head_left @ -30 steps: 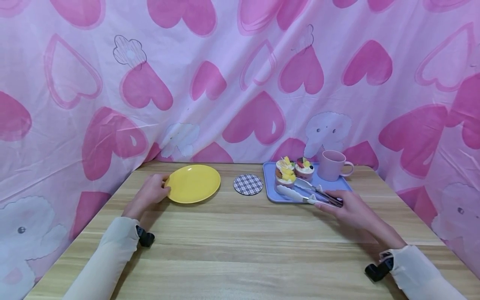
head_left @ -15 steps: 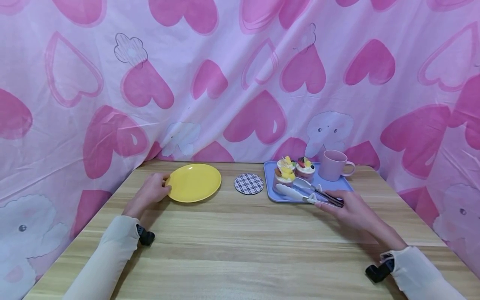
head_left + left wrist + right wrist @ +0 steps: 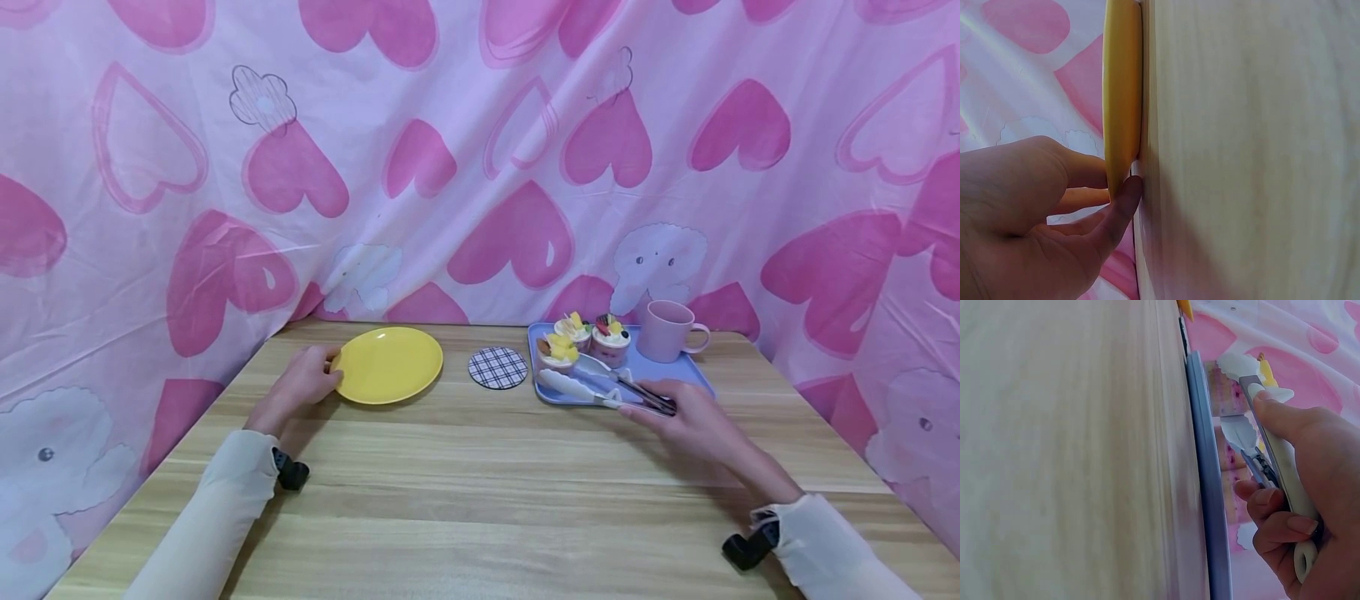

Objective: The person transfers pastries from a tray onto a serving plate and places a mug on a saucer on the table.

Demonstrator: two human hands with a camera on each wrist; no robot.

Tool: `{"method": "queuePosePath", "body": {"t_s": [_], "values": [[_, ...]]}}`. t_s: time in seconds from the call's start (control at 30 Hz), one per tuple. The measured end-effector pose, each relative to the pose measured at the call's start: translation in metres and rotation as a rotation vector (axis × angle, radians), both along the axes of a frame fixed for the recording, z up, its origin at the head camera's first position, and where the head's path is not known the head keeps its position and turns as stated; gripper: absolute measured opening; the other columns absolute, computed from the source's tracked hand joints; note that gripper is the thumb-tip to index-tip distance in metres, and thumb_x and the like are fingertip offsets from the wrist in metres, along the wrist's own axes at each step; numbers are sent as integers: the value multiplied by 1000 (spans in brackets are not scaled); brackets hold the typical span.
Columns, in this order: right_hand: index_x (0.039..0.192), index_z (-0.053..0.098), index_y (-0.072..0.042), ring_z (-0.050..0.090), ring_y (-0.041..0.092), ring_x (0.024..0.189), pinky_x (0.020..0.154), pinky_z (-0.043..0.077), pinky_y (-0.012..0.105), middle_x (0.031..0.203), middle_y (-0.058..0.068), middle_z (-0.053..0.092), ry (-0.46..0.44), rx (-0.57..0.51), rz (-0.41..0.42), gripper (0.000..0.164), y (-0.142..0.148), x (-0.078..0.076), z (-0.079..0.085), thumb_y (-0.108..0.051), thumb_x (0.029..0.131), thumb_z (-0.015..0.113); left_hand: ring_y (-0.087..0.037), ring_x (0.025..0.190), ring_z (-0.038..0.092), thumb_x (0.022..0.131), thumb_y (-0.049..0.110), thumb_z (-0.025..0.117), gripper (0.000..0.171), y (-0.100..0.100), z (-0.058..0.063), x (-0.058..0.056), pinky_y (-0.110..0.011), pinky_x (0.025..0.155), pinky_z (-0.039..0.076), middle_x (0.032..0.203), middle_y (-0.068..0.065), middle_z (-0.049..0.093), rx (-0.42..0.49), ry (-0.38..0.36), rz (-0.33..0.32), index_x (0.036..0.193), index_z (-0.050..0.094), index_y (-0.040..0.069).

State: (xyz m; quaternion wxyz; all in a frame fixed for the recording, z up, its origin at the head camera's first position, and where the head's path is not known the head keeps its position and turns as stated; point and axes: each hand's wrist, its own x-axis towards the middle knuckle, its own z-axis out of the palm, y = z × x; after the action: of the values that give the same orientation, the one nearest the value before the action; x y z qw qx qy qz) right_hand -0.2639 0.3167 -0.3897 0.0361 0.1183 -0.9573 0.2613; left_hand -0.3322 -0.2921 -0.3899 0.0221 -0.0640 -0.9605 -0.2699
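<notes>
On the tray (image 3: 693,372), the tongs (image 3: 592,387) have swung since half a second ago: I see their tips further left, and the front cake (image 3: 557,352) sits further left than it did. My right hand (image 3: 693,425) grips the tongs' handles, tips beside that cake. The tray also holds a second cake (image 3: 609,337) and a mug (image 3: 666,330). My left hand (image 3: 300,385) pinches the plate (image 3: 388,365) rim on the table (image 3: 480,500); nothing changed there.
</notes>
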Motion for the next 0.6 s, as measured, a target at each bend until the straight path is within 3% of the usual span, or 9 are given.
{"method": "queuePosePath", "body": {"t_s": [0.23, 0.37, 0.47, 0.6], "values": [[155, 59, -7, 59, 24, 100, 69, 41, 26, 131, 15, 74, 15, 21, 5, 90, -5, -2, -3, -72, 95, 69, -35, 110, 66, 102, 6, 61, 44, 0, 0, 0, -56, 106, 59, 129, -28, 69, 10, -6, -5, 143, 59, -12], [157, 57, -7, 58, 23, 92, 59, 37, 27, 111, 11, 76, -13, 13, -6, 92, -7, -2, -2, -73, 94, 69, -35, 109, 65, 102, 5, 61, 45, 0, 1, 0, -55, 106, 59, 129, -28, 69, 15, -11, -3, 144, 59, -12], [158, 55, -7, 54, 22, 81, 55, 37, 28, 88, 5, 66, -42, 1, -12, 94, -9, -2, -2, -73, 93, 70, -35, 109, 65, 102, 5, 62, 42, 1, 1, 1, -55, 106, 59, 128, -28, 69, 15, -8, -1, 141, 60, -11], [160, 53, -7, 50, 22, 74, 53, 38, 28, 80, 4, 53, -71, -11, -14, 96, -11, -4, -2, -74, 93, 70, -36, 110, 65, 103, 5, 62, 41, 0, 2, 1, -55, 106, 59, 128, -29, 68, 15, -15, 1, 140, 60, -11]]}}
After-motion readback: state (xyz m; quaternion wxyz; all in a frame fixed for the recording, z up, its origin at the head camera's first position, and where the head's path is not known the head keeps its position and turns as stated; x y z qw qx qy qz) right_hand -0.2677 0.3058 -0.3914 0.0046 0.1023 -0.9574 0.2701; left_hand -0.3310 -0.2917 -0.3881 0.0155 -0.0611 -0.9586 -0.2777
